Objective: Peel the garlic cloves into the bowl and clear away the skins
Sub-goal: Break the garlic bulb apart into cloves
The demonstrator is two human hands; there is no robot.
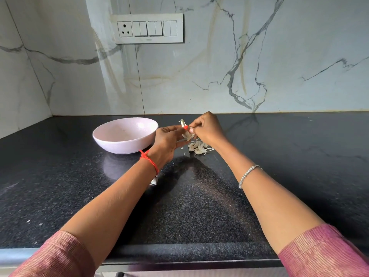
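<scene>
Two hands meet in one grip above the black tabletop (pixel 199 206). The left hand (pixel 169 139) curls its fingers round a garlic clove (pixel 187 136), and the right hand (pixel 207 128) pinches the top of the same clove with thumb and fingertips. Both are closed narrowly on it. A thin strip of skin (pixel 182 123) stands up just above the grip; which fingers hold it cannot be told.

Directly below the grip, a little to its right, a pile of cloves (pixel 198 147) lies on the stone with stringy ends trailing outward and a few loose flakes beside it. Just left of the grip sits the pale pink bowl (pixel 119 145); its right rim is hidden behind the left hand, so whether they touch is unclear.

Behind the grip the tabletop ends at a marble wall (pixel 259 56), which turns a corner far to the left, beyond the bowl. A switch plate (pixel 148 28) hangs high above. Right of the grip the stone runs bare out of frame. On the near side, bare stone lies between the forearms as far as the rounded front edge. A small shiny object (pixel 153 181) shows under the left wrist, too hidden to identify.
</scene>
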